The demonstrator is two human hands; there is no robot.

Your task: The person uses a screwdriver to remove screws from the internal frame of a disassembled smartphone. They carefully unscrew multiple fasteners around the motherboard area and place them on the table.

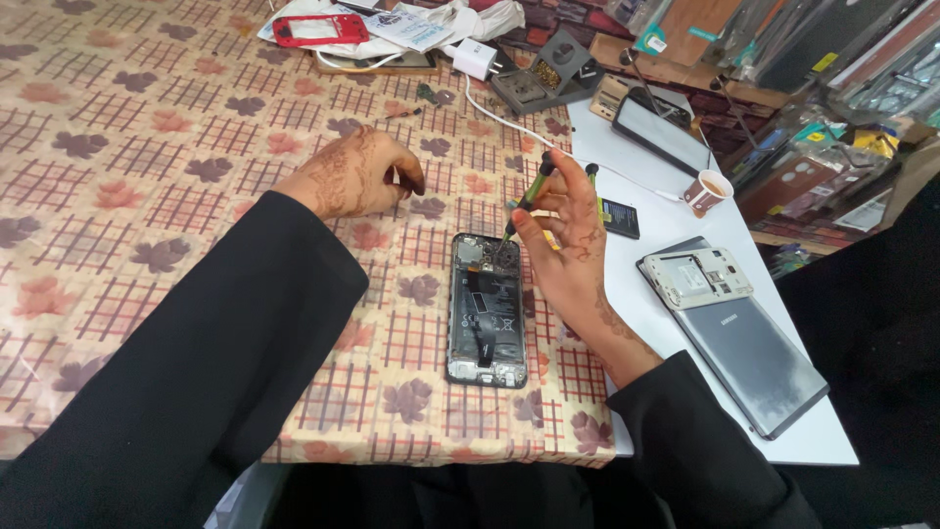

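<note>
I see my right hand (pixel 573 260) pinching a green screwdriver (pixel 529 199) between thumb and fingertips, its tip set down on the top end of an opened phone (pixel 487 309). A second green-handled tool (pixel 590 172) sticks up behind the same fingers; I cannot tell how it is gripped. The phone lies face down with its back off, boards and battery showing, on the patterned cloth (pixel 147 147) near the front edge of the desk, just left of where the cloth ends and the white desk (pixel 685 211) surface begins.

My left hand (pixel 357 176) rests on the cloth towards the middle of the desk, well apart from the phone, fingers curled loosely under. It seems to hold nothing, though the fingertips are hidden.

On the white part, to the right of my right hand, a grey tablet (pixel 749 353) lies flat near the front right corner, with a pale phone frame (pixel 697 277) on its upper end. A small black battery (pixel 619 217) sits just behind my right hand. Further back stands a paper cup (pixel 707 191) beside a dark screen (pixel 661 132).

At the far edge lie a red phone frame (pixel 320 29), a white charger (pixel 476 57) with its cable trailing towards me, and a grey stand (pixel 548 73).
</note>
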